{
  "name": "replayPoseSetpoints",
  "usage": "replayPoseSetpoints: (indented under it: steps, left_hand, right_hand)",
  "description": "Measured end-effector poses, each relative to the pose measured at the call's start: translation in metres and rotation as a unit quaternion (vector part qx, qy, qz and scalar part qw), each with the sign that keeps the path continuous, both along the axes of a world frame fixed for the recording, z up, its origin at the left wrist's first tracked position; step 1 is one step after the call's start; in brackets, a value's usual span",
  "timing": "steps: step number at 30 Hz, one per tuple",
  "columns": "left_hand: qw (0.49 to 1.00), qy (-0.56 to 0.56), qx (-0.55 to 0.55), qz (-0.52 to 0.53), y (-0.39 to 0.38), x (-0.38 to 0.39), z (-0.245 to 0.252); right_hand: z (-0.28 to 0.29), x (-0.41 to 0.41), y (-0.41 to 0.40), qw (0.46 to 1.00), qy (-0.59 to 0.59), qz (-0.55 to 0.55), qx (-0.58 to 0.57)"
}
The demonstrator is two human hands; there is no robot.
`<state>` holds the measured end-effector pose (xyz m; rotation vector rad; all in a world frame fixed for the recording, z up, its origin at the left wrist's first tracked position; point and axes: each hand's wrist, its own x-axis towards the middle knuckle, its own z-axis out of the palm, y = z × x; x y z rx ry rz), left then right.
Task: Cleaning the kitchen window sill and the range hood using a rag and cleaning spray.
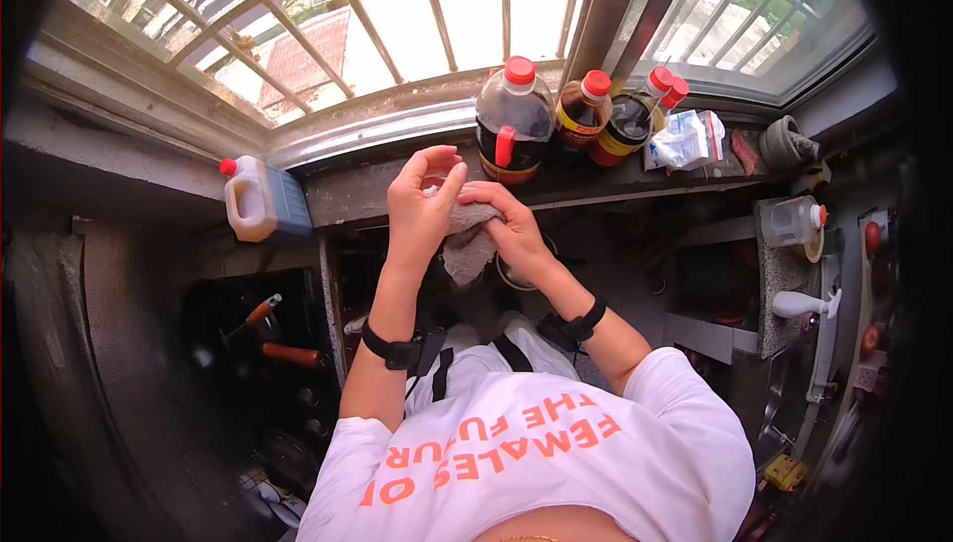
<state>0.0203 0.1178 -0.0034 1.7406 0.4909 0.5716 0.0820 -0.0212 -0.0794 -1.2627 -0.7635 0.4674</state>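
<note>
Both hands meet in front of the window ledge. A greyish, damp-looking cloth (470,244) hangs from my right hand (514,229), whose fingers are closed on it. My left hand (426,203) touches the cloth's upper left side, thumb raised and fingers curled; whether it grips the cloth or something small behind it, I cannot tell. Just beyond the hands, a large plastic bottle of dark liquid with a red cap (515,121) stands on the ledge. Two smaller bottles of dark sauce (581,114) (624,129) stand to its right.
A jug with a red cap (268,199) stands at the ledge's left end. White plastic packets (685,141) and a grey stone mortar (783,144) are on the right. Orange-brown handles (292,354) show at lower left. A clear container (791,222) and white spray bottle (800,304) stand right.
</note>
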Motion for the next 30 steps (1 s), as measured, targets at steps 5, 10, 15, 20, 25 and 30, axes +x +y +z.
replayPoseSetpoints:
  steps: [5, 10, 15, 20, 25, 30]
  left_hand:
    - [0.994, 0.035, 0.079, -0.063, -0.024, 0.04, -0.026]
    - [0.998, 0.009, -0.054, -0.025, -0.038, 0.075, -0.043]
    - [0.972, 0.041, -0.228, -0.036, -0.033, 0.077, -0.031]
    - [0.948, -0.098, -0.303, 0.029, -0.031, 0.079, -0.041]
    - [0.918, -0.133, -0.365, 0.085, 0.006, 0.043, -0.035]
    - [0.925, -0.152, -0.309, 0.162, 0.043, -0.01, -0.034]
  right_hand:
    - [0.005, 0.01, -0.108, 0.979, 0.136, -0.113, -0.097]
    - [-0.019, 0.013, -0.19, 0.938, 0.266, -0.176, -0.139]
    - [-0.067, -0.011, -0.234, 0.906, 0.292, -0.208, -0.226]
    - [-0.077, -0.042, -0.231, 0.902, 0.213, -0.155, -0.342]
    - [-0.085, -0.055, -0.226, 0.896, 0.246, -0.21, -0.304]
    - [-0.076, -0.054, -0.201, 0.9, 0.187, -0.171, -0.355]
